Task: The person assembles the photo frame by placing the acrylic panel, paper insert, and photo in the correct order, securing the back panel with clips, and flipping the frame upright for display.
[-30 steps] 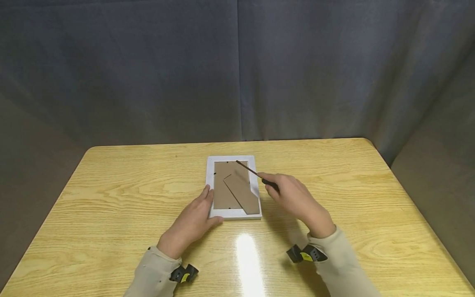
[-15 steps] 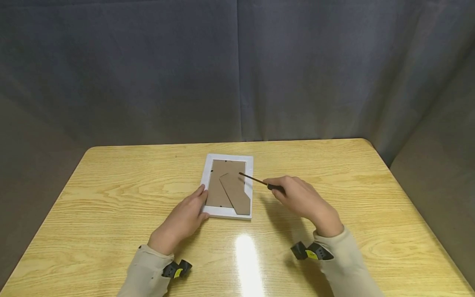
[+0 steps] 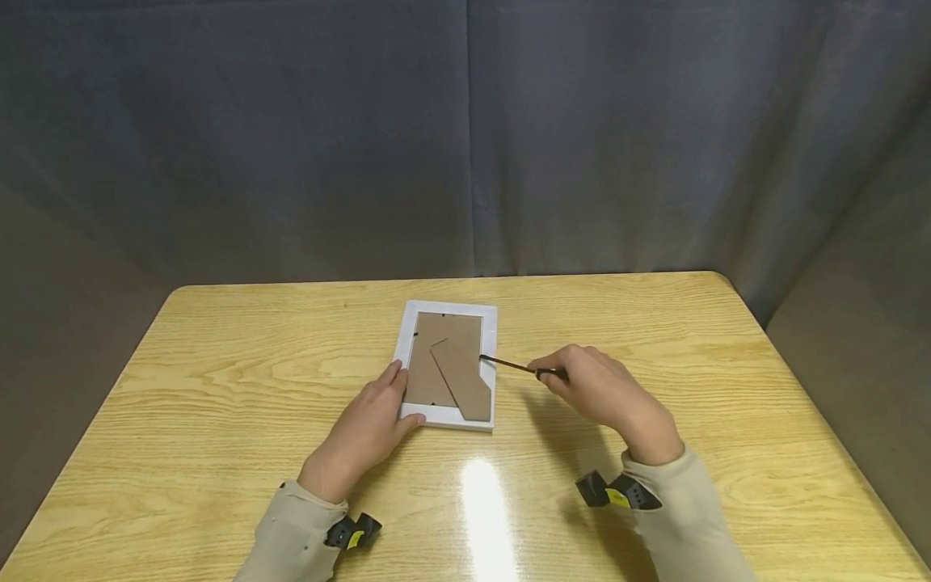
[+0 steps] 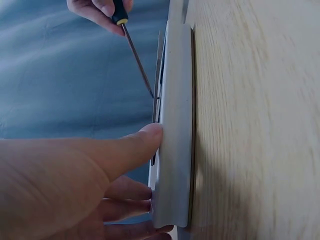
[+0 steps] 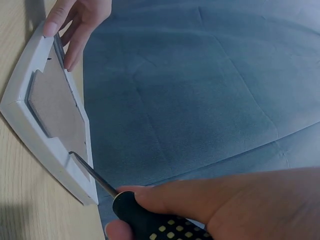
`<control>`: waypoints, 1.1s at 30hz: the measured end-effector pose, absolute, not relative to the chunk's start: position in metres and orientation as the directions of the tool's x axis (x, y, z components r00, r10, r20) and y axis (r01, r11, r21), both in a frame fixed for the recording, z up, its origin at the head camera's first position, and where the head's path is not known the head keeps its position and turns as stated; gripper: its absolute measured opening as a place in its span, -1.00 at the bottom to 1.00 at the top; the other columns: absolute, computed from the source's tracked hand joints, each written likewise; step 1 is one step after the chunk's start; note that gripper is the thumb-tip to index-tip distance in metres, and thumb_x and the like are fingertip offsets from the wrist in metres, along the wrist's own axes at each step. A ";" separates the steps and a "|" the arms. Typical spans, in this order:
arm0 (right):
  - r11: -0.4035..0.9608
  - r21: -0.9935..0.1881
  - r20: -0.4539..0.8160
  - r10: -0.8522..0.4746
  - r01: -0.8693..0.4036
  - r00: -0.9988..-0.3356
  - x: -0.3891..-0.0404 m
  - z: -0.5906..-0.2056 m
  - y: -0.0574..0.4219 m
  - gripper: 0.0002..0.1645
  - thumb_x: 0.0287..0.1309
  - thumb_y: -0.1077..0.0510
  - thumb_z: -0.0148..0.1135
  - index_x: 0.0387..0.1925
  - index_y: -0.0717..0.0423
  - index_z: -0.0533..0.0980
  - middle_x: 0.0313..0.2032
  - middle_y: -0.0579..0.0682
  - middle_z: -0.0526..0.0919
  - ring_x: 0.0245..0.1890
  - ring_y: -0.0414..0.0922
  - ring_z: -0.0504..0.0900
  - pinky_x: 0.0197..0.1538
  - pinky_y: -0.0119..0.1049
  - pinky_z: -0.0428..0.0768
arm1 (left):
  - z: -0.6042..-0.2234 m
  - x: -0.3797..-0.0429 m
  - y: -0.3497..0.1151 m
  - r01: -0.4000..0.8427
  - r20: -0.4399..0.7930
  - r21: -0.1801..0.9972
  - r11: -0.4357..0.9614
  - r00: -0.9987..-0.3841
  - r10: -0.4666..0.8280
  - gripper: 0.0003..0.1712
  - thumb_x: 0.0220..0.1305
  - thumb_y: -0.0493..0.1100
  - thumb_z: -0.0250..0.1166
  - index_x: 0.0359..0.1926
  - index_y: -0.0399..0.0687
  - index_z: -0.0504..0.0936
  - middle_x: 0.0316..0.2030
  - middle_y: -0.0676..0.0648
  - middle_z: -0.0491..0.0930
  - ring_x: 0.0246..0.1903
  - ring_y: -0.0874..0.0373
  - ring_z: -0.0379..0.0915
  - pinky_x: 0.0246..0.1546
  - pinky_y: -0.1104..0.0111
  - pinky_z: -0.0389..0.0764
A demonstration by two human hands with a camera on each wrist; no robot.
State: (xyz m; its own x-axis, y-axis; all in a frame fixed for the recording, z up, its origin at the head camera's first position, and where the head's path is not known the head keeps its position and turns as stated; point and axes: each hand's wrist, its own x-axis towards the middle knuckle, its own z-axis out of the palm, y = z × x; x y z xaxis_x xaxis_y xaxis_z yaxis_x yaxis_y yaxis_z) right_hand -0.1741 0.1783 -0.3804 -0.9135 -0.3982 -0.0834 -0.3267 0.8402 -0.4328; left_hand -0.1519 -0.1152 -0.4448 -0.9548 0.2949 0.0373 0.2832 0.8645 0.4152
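Note:
A white picture frame (image 3: 489,323) lies face down on the table, its brown backing board (image 3: 425,372) and angled easel leg (image 3: 465,380) facing up. My left hand (image 3: 367,428) holds the frame's near left corner, thumb on the near edge and fingers along the left side. In my right hand (image 3: 604,388) I grip a screwdriver (image 3: 509,364) by its dark handle with yellow dots. Its tip touches the inner right edge of the frame, just above the leg's wide end, where the right wrist view shows the shaft (image 5: 95,175). Small dark tabs sit along the backing's edges.
The wooden table (image 3: 218,364) spreads out on both sides of the frame. A grey curtain (image 3: 465,145) hangs behind it. Each wrist carries a small black camera on a strap, and a bright reflection lies on the near tabletop.
The frame has shifted slightly left and turned a little with my left hand. The screwdriver tip has moved from the backing's top edge down and right to its right edge.

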 end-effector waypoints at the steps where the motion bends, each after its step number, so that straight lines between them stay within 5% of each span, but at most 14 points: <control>1: 0.840 -0.435 -0.088 -0.399 -0.325 -0.913 -0.174 -0.381 0.179 -0.66 0.26 0.12 0.09 0.02 0.01 0.62 -0.32 -0.11 0.62 -0.66 -0.22 0.23 -0.57 -0.32 0.28 | -0.445 -0.152 -0.115 0.287 0.041 0.415 0.864 -0.954 0.297 -0.14 0.13 0.02 0.31 0.29 -0.48 0.28 0.34 -0.41 0.15 0.25 -0.27 0.21 0.20 0.04 0.32; 33: 0.836 -0.441 -0.100 -0.408 -0.327 -0.908 -0.175 -0.382 0.180 -0.65 0.27 0.13 0.06 0.02 0.00 0.62 -0.30 -0.07 0.62 -0.66 -0.22 0.23 -0.57 -0.31 0.29 | -0.445 -0.152 -0.115 0.316 0.062 0.416 0.853 -0.945 0.320 -0.18 0.12 -0.03 0.32 0.26 -0.51 0.30 0.32 -0.42 0.18 0.25 -0.23 0.22 0.21 0.09 0.31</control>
State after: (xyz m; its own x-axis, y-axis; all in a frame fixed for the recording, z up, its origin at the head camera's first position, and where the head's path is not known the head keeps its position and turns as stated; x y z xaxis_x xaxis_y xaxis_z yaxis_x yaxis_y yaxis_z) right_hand -0.1749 0.1799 -0.3820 -0.9077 -0.4076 -0.0998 -0.3268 0.8357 -0.4414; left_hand -0.1520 -0.1150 -0.4447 -0.9454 0.3200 0.0619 0.3159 0.8526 0.4163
